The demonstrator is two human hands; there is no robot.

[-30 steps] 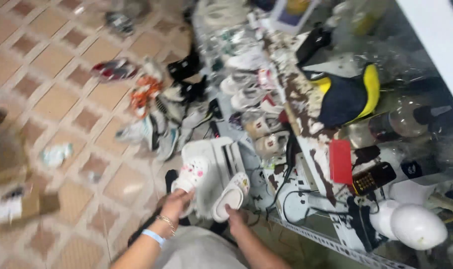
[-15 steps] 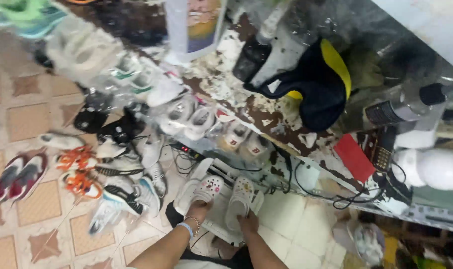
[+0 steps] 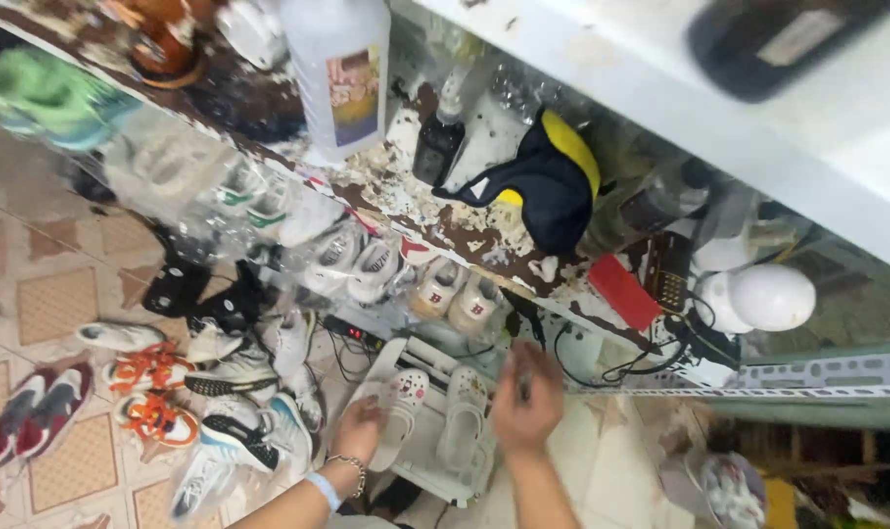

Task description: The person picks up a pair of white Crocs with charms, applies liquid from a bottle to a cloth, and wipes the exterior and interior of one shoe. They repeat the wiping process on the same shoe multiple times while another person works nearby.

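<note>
- My left hand [image 3: 359, 428] rests on the heel end of the left white clog [image 3: 396, 411], fingers curled over its rim; a pale blue band and a bead bracelet sit on that wrist.
- My right hand [image 3: 526, 402] is raised just above the right white clog [image 3: 462, 423]; my fingers are bunched, seemingly pinching something thin and dark, though blur hides what it is.
- The clogs are smooth moulded foam, rounded at the toes, with small charms on the left one. They lie side by side on a white ribbed rack [image 3: 421, 460] low by the tiled floor [image 3: 58, 304].
- Above them, a paint-flecked bench [image 3: 435, 220] holds a tall plastic bottle [image 3: 339, 73] and a dark blue and yellow cloth [image 3: 548, 186].
- Sneakers [image 3: 151, 377] crowd the floor to my left.
</note>
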